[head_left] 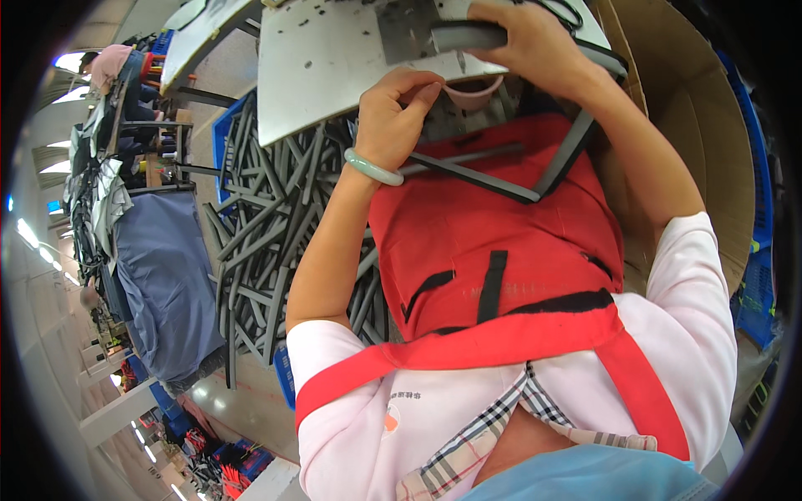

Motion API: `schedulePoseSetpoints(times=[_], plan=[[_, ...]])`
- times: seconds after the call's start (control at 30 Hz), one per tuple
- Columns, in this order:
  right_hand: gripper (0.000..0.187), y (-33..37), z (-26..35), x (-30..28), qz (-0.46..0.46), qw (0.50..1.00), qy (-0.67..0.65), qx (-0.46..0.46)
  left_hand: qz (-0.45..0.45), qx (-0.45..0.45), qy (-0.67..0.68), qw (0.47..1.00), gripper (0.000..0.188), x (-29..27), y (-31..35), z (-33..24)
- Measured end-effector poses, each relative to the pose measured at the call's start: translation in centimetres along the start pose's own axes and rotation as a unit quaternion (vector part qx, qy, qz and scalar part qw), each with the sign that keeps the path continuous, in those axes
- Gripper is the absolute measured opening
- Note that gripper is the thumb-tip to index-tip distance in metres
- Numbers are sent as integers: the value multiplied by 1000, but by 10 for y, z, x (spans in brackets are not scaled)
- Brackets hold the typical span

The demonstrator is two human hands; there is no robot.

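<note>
My right hand (539,50) is closed on a grey strip with black edging (469,35), held over the front of the white worktable. My left hand (394,117) is beside the table's front edge, thumb and forefinger pinched together. What lies in that pinch, if anything, is too small to make out. Just right of those fingertips is a pink cup-like holder (470,98) at the table edge. A bent grey strip with black edges (539,190) lies over my red apron (501,225); its upper part runs up past my right forearm. Whether it joins the held strip is hidden.
The white worktable (305,75) carries dark scraps and a grey plate (399,33); scissors-like black loops (568,12) lie at its back. Many grey strips (267,225) fill a blue crate on the left. A cardboard box (697,108) stands on the right. Another person (117,67) works far left.
</note>
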State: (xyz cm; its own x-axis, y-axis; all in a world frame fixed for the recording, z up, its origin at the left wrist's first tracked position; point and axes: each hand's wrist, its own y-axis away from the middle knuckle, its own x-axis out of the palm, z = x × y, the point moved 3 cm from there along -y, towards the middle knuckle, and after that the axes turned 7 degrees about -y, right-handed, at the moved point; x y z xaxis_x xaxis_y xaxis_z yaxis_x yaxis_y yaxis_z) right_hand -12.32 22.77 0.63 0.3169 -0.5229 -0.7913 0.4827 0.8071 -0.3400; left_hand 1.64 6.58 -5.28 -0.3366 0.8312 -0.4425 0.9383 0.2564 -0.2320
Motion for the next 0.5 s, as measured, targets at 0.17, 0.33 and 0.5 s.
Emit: schedulePoseSetpoints(times=[0.17, 0.33, 0.5], plan=[[38, -8, 14, -28, -38, 994, -97, 28, 200, 50, -91, 974, 28, 58, 42, 1], [37, 5, -14, -66, -179, 937, -287, 89, 248, 122, -214, 937, 66, 142, 83, -2], [30, 26, -10, -92, -230, 877, -421, 38, 57, 78, -45, 994, 66, 183, 9, -1]])
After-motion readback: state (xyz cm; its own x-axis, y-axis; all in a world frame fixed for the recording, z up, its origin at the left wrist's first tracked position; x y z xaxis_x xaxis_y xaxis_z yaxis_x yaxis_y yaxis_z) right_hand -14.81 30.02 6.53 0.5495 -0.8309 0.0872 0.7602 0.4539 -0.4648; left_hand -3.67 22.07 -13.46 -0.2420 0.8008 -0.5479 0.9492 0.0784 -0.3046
